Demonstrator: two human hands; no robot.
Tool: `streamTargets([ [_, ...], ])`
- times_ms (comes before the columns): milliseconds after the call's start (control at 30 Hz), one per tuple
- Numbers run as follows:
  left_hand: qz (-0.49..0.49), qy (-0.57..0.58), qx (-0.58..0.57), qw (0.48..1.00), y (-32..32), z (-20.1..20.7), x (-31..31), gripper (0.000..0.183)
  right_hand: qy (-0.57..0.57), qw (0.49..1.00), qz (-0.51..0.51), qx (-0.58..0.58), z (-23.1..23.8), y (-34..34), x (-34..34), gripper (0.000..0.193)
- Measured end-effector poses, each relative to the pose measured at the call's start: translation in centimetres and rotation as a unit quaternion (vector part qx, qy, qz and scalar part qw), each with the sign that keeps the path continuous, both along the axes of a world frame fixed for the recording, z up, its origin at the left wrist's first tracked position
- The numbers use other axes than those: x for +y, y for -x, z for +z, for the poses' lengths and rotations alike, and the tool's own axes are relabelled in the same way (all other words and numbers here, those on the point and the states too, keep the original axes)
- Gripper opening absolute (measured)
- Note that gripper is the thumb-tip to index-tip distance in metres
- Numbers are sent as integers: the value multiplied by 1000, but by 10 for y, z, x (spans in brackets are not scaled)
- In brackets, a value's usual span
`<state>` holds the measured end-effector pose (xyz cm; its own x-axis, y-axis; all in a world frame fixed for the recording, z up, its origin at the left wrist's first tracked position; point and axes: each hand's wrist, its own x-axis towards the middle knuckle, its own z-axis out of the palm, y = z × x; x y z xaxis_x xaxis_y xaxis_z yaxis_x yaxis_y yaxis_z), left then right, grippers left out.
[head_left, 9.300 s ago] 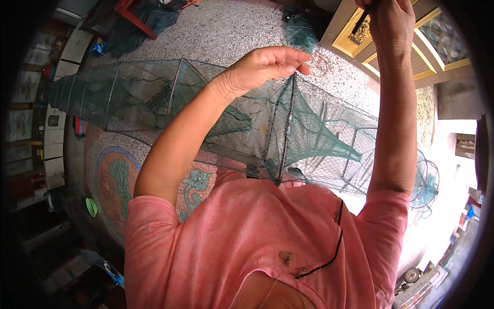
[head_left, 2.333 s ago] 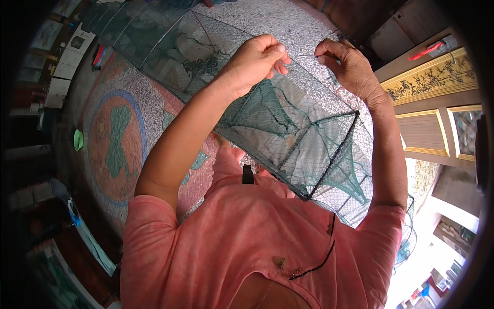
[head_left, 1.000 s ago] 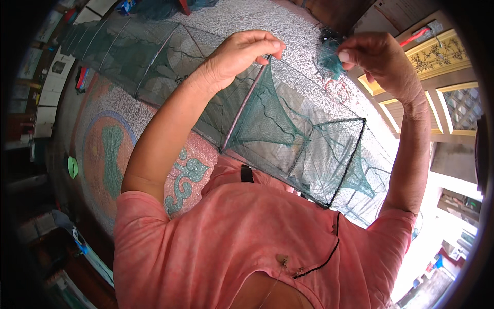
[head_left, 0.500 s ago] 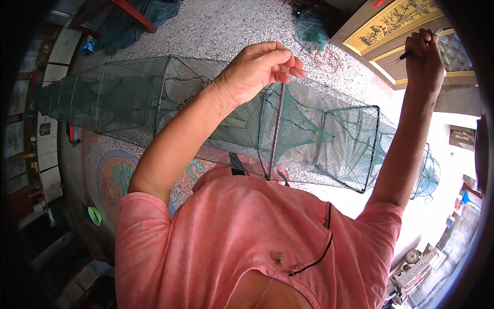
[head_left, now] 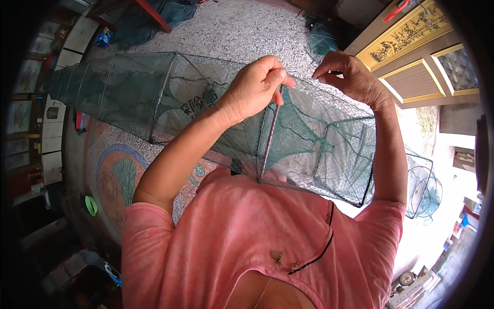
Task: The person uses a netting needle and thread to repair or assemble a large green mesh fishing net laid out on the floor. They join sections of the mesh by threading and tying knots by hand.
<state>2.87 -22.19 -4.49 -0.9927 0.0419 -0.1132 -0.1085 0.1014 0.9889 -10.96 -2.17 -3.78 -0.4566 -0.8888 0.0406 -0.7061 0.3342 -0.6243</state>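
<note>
A long green mesh net trap point(head_left: 226, 131) with box-like frames stretches across in front of me, from far left to right. My left hand point(head_left: 260, 85) is closed in a pinch at the trap's upper edge, by the top end of a reddish-brown frame rod point(head_left: 269, 139). What lies between its fingertips is too small to make out clearly. To its right, my right hand point(head_left: 350, 80) is raised over the trap's far edge, its fingers closed on a thin dark tool point(head_left: 329, 74). The tool's tip points toward my left hand; its exact kind is unclear.
Behind the trap lies a pebbled floor point(head_left: 231, 28), with more green netting point(head_left: 154, 23) under red wooden legs point(head_left: 154, 15). A panelled door point(head_left: 411, 77) stands at the upper right. Cabinets point(head_left: 51, 139) line the left side; a light green slipper-like object point(head_left: 91, 205) lies near them.
My right hand has come down and left from beside the door, bringing the dark tool near my left hand. The left hand has lowered slightly, its fingers drawn tighter at the net.
</note>
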Motion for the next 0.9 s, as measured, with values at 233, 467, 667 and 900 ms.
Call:
streamTargets([
  [233,16,120,37,992,-8,1,12,16,53,970,1,-239,-23,-2,-5,13],
  [467,98,-188,-59,975,-8,-14,-12,15,154,910,49,-382,-25,-21,-27,16],
  [667,86,-172,-56,980,-2,-17,-6,8,208,978,17,-27,-11,-34,-33,14],
  [900,0,239,203,950,-12,5,21,23,480,863,117,-106,106,-51,-50,15],
])
